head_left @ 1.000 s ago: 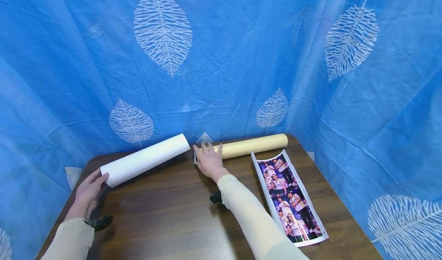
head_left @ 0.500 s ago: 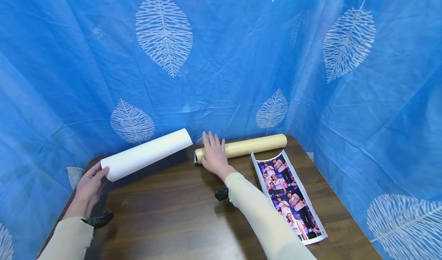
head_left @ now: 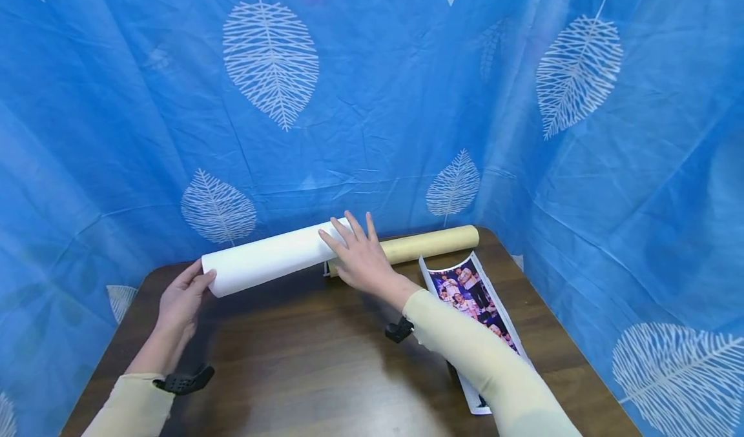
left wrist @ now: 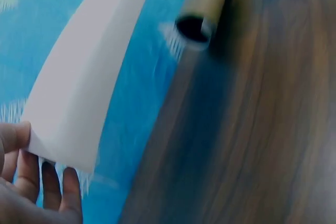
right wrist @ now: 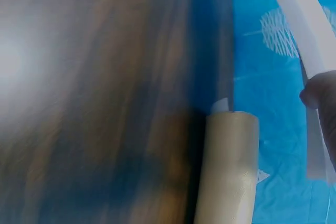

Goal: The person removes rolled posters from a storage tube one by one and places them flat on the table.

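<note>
My left hand (head_left: 183,301) pinches the near left corner of a curled white paper sheet (head_left: 270,263), thumb on the near side and fingers behind the edge. The sheet arches upward, lifted off the table. At its other end my right hand (head_left: 366,259) lies with fingers spread and mostly straight over the white surface. In the right wrist view the thumb (right wrist: 320,90) overlaps the sheet's edge. Just below and behind the right hand, a yellowish paper roll (head_left: 433,243) lies along the table's back edge; its hollow left end shows in the left wrist view.
A curled glossy photo print (head_left: 465,292) with white borders lies on the right of the brown wooden table (head_left: 290,372), partly hidden by the right sleeve. A blue curtain (head_left: 360,101) with white leaf patterns hangs close behind and beside the table.
The right hand has left the yellowish roll's left end and come up to the white sheet's right end. The left hand has carried the sheet to the right.
</note>
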{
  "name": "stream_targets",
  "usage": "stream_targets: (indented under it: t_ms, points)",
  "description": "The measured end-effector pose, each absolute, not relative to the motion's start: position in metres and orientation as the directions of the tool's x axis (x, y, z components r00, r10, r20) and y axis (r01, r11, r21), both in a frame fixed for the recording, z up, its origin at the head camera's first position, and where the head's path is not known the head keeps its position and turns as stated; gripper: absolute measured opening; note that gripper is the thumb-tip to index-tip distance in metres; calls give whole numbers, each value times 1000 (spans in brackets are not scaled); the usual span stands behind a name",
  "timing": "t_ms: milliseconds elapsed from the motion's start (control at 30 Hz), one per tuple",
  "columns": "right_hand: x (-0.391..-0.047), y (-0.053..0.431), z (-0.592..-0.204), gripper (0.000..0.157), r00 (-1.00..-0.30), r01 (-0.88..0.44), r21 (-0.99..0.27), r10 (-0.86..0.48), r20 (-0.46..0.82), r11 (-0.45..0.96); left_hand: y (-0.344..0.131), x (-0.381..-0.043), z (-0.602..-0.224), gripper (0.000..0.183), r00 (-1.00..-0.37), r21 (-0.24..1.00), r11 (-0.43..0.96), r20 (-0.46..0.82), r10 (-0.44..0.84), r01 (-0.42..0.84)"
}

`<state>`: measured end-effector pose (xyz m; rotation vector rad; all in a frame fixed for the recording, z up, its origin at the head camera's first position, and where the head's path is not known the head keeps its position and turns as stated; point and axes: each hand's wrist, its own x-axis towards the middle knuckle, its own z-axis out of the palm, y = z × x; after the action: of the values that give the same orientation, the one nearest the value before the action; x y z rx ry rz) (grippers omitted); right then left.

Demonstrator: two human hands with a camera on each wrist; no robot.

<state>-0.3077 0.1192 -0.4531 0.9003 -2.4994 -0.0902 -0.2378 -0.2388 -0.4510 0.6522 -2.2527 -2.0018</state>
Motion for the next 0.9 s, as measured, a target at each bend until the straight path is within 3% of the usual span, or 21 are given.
stream_targets:
  t_ms: [200, 333, 567, 700, 900]
  points:
    - [-285, 144, -460, 70, -599, -655, 249, -691, 406, 714, -206, -223, -445, 75, -925, 952, 71, -271, -265, -299]
    - [-273, 159, -469, 59, -542, -720, 203, -720, 434, 664, -191, -214, -444, 74, -936, 947, 96, -281, -212, -307]
    - [-256, 166, -482, 64, -440, -784, 247, -790, 428, 570, -170, -207, -437, 74, -956, 948, 145, -267, -124, -284]
    - [-252, 165, -483, 63, -443, -794, 207, -778, 445, 571, -163, -204, -432, 71, -966, 947, 199, -229, -122, -250]
    - [-251, 165, -483, 57, -489, -800, 51, -699, 522, 598, -155, -206, -429, 64, -981, 946, 288, -108, -159, -151]
